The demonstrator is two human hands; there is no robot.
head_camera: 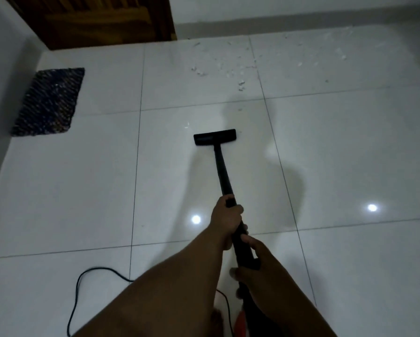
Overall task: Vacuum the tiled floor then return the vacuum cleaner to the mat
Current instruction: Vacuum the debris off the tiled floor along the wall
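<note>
From the head view, the vacuum cleaner (pixel 224 181) stands out in front of the person on the tiled floor (pixel 82 190). Its black floor head (pixel 214 136) lies flat on a tile, and the black tube rises from it toward the body. The left hand (pixel 226 216) is closed around the tube higher up, and the right hand (pixel 257 259) is closed around the thicker handle part lower, nearer the body. A red part of the machine shows at the bottom edge, mostly hidden by the arms.

White scraps of debris (pixel 238 69) lie beyond the floor head, near the far wall, well apart from it. The dark woven mat (pixel 49 103) lies at the left, beside the wall, and nothing stands on it. A black cable (pixel 80 295) curls on the floor at the lower left.

I judge the tube to be stiff and rather light, so it steers well with two hands set apart as they are. The glossy tiles probably let the head slide easily. The cable may catch the feet.
</note>
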